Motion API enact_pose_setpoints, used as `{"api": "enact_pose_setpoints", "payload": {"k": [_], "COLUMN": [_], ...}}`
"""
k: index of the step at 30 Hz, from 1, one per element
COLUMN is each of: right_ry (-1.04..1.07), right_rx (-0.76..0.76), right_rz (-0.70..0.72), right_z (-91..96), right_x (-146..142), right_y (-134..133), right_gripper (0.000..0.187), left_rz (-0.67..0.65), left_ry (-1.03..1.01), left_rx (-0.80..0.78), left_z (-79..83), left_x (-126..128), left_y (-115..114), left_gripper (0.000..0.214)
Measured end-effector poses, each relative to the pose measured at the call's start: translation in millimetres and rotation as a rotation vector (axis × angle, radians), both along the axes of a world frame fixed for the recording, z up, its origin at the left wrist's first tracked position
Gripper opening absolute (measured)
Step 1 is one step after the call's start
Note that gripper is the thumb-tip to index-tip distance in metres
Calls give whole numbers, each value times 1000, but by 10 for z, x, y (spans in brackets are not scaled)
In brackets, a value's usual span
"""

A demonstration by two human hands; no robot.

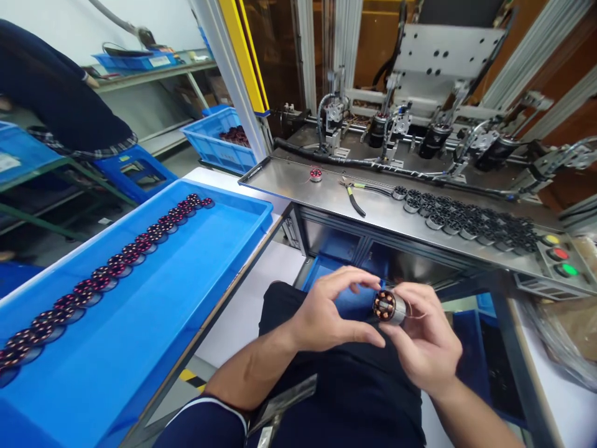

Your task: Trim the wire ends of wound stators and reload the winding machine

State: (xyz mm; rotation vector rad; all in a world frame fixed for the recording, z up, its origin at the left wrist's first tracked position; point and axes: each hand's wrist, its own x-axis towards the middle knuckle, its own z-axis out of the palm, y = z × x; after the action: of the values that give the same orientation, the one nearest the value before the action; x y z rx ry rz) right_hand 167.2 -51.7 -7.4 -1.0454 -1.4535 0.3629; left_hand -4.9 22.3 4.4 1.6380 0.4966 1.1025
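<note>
A copper-wound motor stator point(392, 307) sits in the fingers of my right hand point(426, 336), held above my lap. Its end with the copper coils faces left, and thin wire ends trail from it on the right. My left hand point(333, 311) is just left of the stator, thumb and fingers spread apart around a gap with nothing between them. On the metal machine ledge ahead, a single stator with red coils point(316, 175) stands near wire cutters point(355, 194) with green and black handles.
Several bare black cores point(466, 214) stand in rows along the ledge, beside a button box point(562, 255). At left, a blue tray point(186, 274) holds a long row of wound stators point(119, 264). Machine fixtures point(433, 140) stand behind. A person point(60, 93) leans at another bench.
</note>
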Motion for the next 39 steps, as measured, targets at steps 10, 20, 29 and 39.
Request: {"api": "enact_pose_setpoints", "payload": {"k": [10,20,29,39], "right_ry": [-123,39,185,-407], "right_rx": [33,-104,-271,-195], "right_rz": [90,54,-27,96], "right_z": [103,235,21,478], "right_x": [76,78,356,219], "right_y": [-40,-58,-21,-44], "right_gripper": [34,13,7,7], "left_rz": [140,-55,145,181], "left_ry": [59,-120,14,197], "left_rx": [213,-91,392,753], "left_z": [68,-13,79,80], "left_x": [59,85,74,53], "left_y": [-69,-101,-72,-39], "left_gripper": [38,38,37,58]}}
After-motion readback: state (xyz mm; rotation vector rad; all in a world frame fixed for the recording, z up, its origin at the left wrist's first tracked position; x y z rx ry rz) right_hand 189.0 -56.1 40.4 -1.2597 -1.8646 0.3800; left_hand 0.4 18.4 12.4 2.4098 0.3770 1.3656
